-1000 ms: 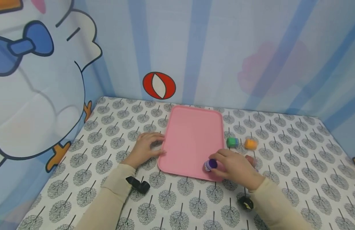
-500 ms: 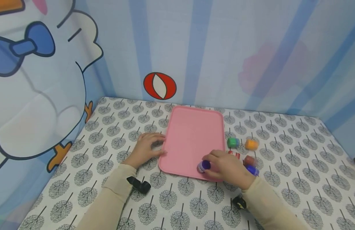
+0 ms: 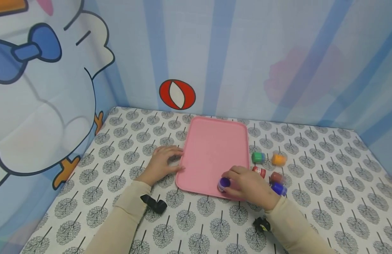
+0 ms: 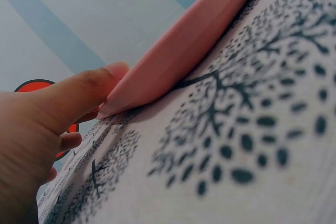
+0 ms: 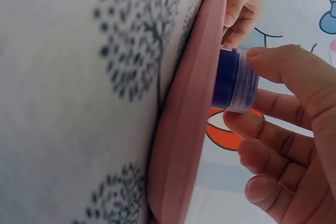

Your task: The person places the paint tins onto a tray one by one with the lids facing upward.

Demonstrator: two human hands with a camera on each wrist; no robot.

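A small purple paint jar [image 3: 224,184] with a clear ribbed lid stands upright on the pink tray [image 3: 212,151], near its front right corner. My right hand [image 3: 248,185] pinches the jar around the lid; the right wrist view shows the thumb at one side of the lid [image 5: 245,82] and a finger at the other, with the remaining fingers loosely bent. At the tray's left rim rests my left hand [image 3: 162,164], thumb and fingertips spread along the edge. In the left wrist view, the thumb [image 4: 79,90] reaches to the rim, and the hand holds nothing else.
Right of the tray lie several paint jars: green [image 3: 258,157], orange [image 3: 279,159], red [image 3: 259,171], brownish red [image 3: 276,177] and blue [image 3: 279,189]. A tree-patterned cloth [image 3: 200,229] covers the table, and a printed curtain [image 3: 247,63] hangs behind it.
My right hand has moved a little left with the purple jar, further in from the tray's right edge. The red and blue jars now show beside it. My left hand stays in place.
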